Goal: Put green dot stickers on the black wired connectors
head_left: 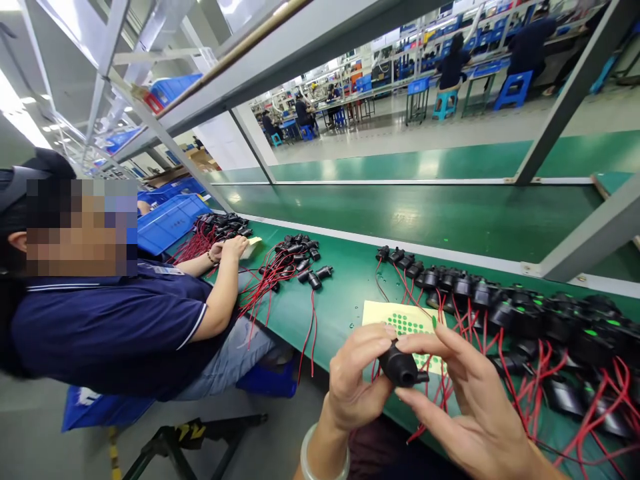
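Observation:
Both my hands are at a small black water pump (pixel 399 366), its round open nozzle facing me and a short spout to the right. My left hand (pixel 353 377) is closed on its left side, fingertips on top. With thumb and forefinger, my right hand (pixel 465 387) grips the right side; a green dot sticker (pixel 434 323) shows at another fingertip. Behind the pump lies a pale yellow sheet (pixel 375 315) bearing rows of green round stickers, partly covered by my hands. To the right stand many black pumps (pixel 545 313) with red wires, several with green dots on top.
On the left, a seated co-worker (pixel 125 327) holds a pale sheet in both hands. Between us lies a heap of pumps (pixel 295 257), wires hanging over the green table edge (pixel 280 320). A blue crate (pixel 170 223) stands beyond. Grey frame posts (pixel 555 113) rise behind the table.

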